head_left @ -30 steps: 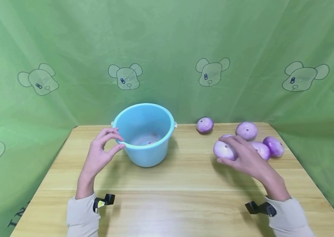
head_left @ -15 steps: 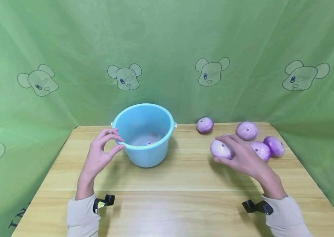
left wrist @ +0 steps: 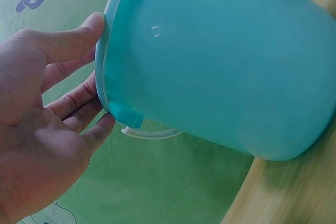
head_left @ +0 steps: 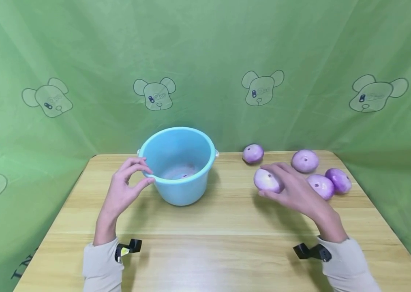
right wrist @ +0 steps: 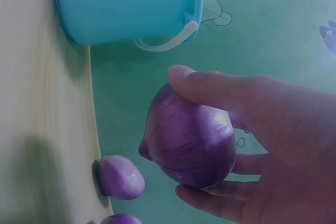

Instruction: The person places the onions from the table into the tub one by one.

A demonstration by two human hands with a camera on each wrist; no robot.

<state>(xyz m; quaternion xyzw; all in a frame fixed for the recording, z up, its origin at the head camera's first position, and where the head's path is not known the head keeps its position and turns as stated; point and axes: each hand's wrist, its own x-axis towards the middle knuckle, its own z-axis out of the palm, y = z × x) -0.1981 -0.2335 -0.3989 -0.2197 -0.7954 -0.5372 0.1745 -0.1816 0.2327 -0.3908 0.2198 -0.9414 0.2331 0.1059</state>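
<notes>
A light blue bucket (head_left: 181, 190) stands upright on the table, its rim also in reach of the left wrist view. My left hand (head_left: 123, 190) pinches the near left of that rim, thumb on one side and fingers on the other. In the left wrist view the bucket wall (left wrist: 226, 61) fills the middle. My right hand (head_left: 296, 190) holds a purple onion (head_left: 268, 180) above the table, to the right of the bucket. The right wrist view shows this onion (right wrist: 191, 137) between thumb and fingers, its pointed end facing away from the palm.
More onions lie on the wooden table (head_left: 205, 251): one onion (head_left: 253, 154) at the back edge, another (head_left: 305, 161) farther right, and two touching onions (head_left: 321, 186) behind the right hand. A green curtain (head_left: 205, 52) closes off the back. White handle (right wrist: 168, 40) hangs beside the bucket.
My right hand has moved a little to the left with the onion in it. My left hand and the bucket have stayed where they were.
</notes>
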